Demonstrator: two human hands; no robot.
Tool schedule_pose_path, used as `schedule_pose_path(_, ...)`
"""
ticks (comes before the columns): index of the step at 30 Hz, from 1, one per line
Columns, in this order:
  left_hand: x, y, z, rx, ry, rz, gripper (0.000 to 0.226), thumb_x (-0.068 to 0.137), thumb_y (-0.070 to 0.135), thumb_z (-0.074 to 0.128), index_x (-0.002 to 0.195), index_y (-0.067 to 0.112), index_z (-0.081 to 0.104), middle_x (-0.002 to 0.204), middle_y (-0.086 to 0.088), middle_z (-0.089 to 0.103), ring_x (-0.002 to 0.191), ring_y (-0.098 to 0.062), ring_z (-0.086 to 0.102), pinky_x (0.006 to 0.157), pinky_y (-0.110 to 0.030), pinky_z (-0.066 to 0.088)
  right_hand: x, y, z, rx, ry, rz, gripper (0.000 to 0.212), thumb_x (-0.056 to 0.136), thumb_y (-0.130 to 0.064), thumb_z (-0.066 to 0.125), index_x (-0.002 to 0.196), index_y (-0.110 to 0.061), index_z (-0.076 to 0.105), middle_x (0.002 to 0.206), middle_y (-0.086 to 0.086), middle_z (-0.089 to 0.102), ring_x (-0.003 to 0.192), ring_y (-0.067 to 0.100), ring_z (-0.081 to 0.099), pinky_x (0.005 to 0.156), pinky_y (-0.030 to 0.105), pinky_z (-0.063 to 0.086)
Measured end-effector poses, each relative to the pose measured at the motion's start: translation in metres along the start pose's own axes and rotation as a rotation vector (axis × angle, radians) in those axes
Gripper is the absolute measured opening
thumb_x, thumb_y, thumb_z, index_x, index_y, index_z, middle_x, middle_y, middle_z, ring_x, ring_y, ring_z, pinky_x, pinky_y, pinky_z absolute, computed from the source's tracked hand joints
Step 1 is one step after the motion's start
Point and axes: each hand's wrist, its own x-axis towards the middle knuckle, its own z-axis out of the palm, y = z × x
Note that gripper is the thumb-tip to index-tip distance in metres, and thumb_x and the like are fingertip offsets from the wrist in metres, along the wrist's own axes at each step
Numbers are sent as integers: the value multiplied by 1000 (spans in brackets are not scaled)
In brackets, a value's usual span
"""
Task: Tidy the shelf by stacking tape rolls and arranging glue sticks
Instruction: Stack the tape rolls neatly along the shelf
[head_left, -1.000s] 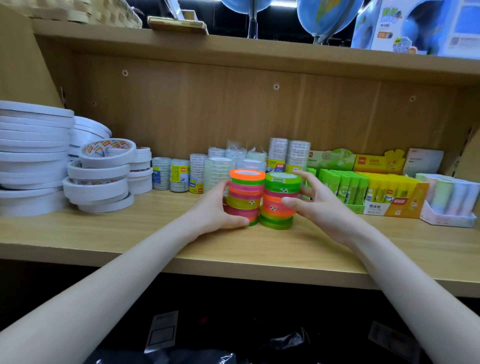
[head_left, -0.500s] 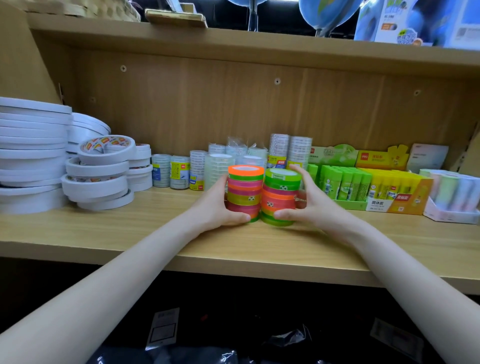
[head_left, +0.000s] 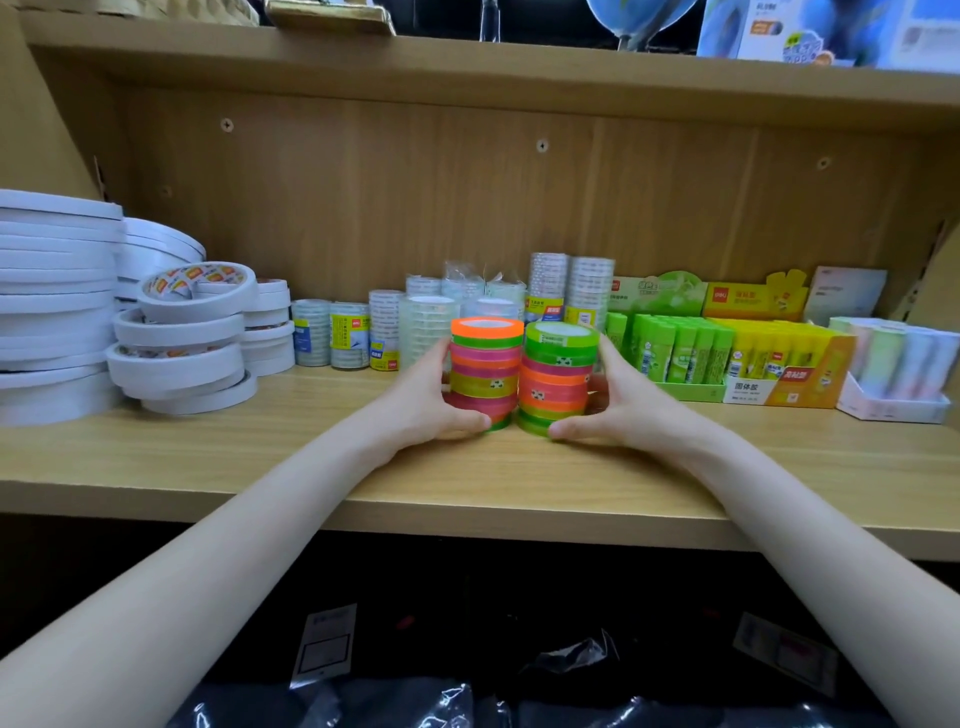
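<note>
Cupping two stacks of bright neon plastic tape rolls on the wooden shelf: left hand wraps one stack, right hand the other, fingers curled around each, stacks touching.

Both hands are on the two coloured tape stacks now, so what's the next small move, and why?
Probably slide both stacks back together toward the clear tape rolls. The left hand cups the left stack, the right hand the right stack; they stand side by side, forward of the back row.
</note>
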Motion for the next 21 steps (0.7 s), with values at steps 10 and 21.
schedule_pose_path(10, 4, -6, -4, 41, 8, -39, 90, 67, 21, 82, 140, 24, 31, 135, -2, 49, 119, -16, 47, 94, -26, 37, 5, 7, -3, -74, 37, 16, 107, 60, -18, 87, 143, -32, 21, 127, -1, 59, 113, 13, 57, 104, 36, 42)
schedule_pose_path(21, 1, -5, -10, -95, -52, -98, 87, 71, 12, 78, 141, 28, 29, 130, -7, 53, 111, -15, 52, 94, -28, 40, 2, 4, -11, -32, -19, 54, 103, 70, -11, 79, 147, -29, 13, 120, -1, 60, 109, 13, 59, 102, 35, 42)
